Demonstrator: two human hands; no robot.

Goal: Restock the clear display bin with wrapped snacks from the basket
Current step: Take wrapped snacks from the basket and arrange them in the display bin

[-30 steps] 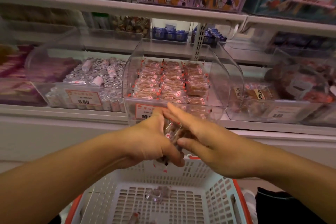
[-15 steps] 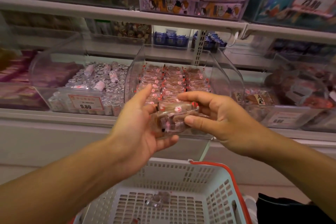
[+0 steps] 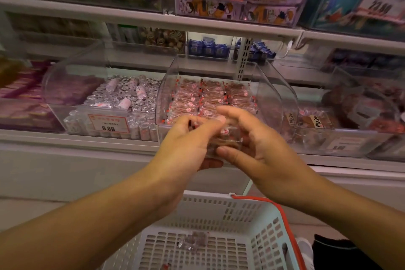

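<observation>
Both hands have come up and forward since a moment ago, from over the basket to right at the bin's front lip. My left hand [image 3: 186, 138] cups the stack of wrapped snacks [image 3: 223, 138] from below and behind, with a finger showing under it. My right hand [image 3: 252, 138] closes on it from the other side, thumb low, fingers over the top. So both hands are clamped on the same small stack. Two-sided hold makes sense: the wrappers look slick and loose, and I'd guess one hand alone would let them fan out.

Snacks are flat, brownish bars in clear crinkly film with red-and-white printed ends. Exact count in the stack I can't tell; there's motion blur.

Just beyond my fingers is the clear display bin [image 3: 274, 94]: hard see-through plastic, curved side walls, open top. It already holds neat rows of the same bars, with room toward the front. That's probably where this stack goes.

Bin to the left has small silvery foil rolls and a 9.80 price tag [image 3: 108, 124]. All bins sit on a pale shelf [image 3: 76, 138].

Below my arms is the basket [image 3: 219, 215]: white slotted plastic, red rim, nearly empty. One scrap of clear wrapper [image 3: 190, 243] sits on its floor.
</observation>
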